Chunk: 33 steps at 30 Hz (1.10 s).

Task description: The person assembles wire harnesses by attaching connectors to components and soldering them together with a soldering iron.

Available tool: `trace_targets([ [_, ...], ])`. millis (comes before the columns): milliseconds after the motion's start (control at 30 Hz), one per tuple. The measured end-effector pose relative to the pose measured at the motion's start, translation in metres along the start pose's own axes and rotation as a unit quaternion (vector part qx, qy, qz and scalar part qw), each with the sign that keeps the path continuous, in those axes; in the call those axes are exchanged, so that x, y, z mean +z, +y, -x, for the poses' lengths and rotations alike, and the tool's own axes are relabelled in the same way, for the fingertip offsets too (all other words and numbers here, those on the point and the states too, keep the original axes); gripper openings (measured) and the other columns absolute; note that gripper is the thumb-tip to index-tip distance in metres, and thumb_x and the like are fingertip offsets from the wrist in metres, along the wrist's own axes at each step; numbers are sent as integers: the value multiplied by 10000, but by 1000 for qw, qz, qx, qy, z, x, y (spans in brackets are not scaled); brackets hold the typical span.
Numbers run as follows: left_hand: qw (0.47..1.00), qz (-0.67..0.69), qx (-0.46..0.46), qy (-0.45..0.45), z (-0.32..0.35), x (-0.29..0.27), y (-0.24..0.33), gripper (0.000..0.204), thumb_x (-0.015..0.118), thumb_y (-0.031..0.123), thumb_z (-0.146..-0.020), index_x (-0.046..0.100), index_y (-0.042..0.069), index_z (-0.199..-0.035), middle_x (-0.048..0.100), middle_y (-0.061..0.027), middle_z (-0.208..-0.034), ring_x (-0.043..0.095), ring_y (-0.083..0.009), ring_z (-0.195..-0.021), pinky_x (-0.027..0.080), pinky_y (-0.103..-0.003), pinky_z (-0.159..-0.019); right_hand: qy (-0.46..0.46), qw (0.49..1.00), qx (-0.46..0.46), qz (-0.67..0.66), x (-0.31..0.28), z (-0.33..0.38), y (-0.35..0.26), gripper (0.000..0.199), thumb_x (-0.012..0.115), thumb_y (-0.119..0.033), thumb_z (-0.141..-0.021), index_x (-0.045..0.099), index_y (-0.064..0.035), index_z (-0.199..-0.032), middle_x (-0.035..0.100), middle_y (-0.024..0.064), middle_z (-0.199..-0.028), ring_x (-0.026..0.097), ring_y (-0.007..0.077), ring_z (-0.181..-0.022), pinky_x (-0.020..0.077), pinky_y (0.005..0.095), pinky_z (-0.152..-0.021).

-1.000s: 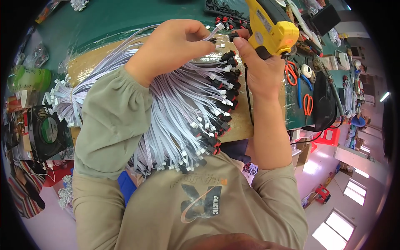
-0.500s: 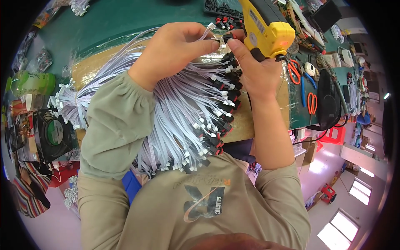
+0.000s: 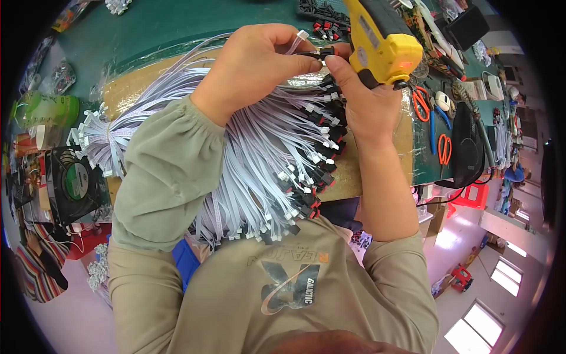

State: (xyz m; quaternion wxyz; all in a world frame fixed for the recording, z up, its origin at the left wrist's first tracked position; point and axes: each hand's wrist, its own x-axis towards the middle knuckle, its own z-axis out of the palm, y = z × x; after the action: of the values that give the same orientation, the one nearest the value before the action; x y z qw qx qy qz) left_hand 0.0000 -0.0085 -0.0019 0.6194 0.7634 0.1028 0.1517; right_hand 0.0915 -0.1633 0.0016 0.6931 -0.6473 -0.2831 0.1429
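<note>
My left hand (image 3: pixel 250 68) is closed, thumb against fingers, on a flat white cable whose white plug (image 3: pixel 302 35) sticks up past the index finger. My right hand (image 3: pixel 370 109) pinches a small black connector (image 3: pixel 326 53) between thumb and forefinger, close to the left fingertips. Dark wire shows between the two hands. A yellow and black gun-shaped tool (image 3: pixel 396 56) covers part of the right hand's fingers; whether the hand also grips it is hidden. Below the hands fans a large bundle of white flat cables (image 3: pixel 253 153), with white plugs and black-and-red connectors at their ends.
Beyond the hands, loose black-and-red connectors (image 3: pixel 327 29) lie by a mesh basket (image 3: pixel 318 10) of black parts. Orange-handled scissors (image 3: pixel 444 148) and blue-handled pliers (image 3: pixel 433 133) lie at right. A fan (image 3: pixel 73 183) and green bottle (image 3: pixel 50 110) stand at left. Brown board (image 3: pixel 348 174) underlies the bundle.
The left fingertips have moved in beside the black connector, narrowing the gap between the hands. A small white plug seen there before is now mostly covered. The view has shifted slightly.
</note>
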Motion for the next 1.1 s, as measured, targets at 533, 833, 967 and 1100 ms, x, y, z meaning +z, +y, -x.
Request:
trace_targets([
  [533,997,67,-40,-18,-2,-2,2,155,674,61,-841,641,-18,-969,653,-19,-866,607,-77,-797,478,-208,-716,2,1000,-30,-4,-6,-1,5,297,743,-12,-789,594,-16,-1046,658,20,-939,607,94,-852,483,229,-762],
  [833,996,83,-40,-9,-1,-3,4,148,689,42,-818,644,-19,-945,659,-29,-866,608,-81,-793,484,-214,-723,-10,1000,-14,-12,-3,2,6,287,753,-22,-785,608,-17,-1032,659,23,-944,608,93,-859,488,229,-758],
  [967,996,76,-40,-15,-1,-3,5,145,695,48,-815,647,-17,-935,660,-27,-860,605,-80,-787,481,-212,-722,-7,1000,-1,-12,-5,2,5,285,753,-24,-785,611,-20,-1032,658,20,-946,607,89,-855,488,230,-758],
  [1100,998,25,-47,-15,0,-1,5,183,704,66,-811,647,-18,-963,661,-32,-865,607,-92,-790,481,-220,-731,6,999,-29,24,-11,1,-1,268,744,-57,-804,613,-29,-1037,663,22,-934,609,91,-858,490,239,-759],
])
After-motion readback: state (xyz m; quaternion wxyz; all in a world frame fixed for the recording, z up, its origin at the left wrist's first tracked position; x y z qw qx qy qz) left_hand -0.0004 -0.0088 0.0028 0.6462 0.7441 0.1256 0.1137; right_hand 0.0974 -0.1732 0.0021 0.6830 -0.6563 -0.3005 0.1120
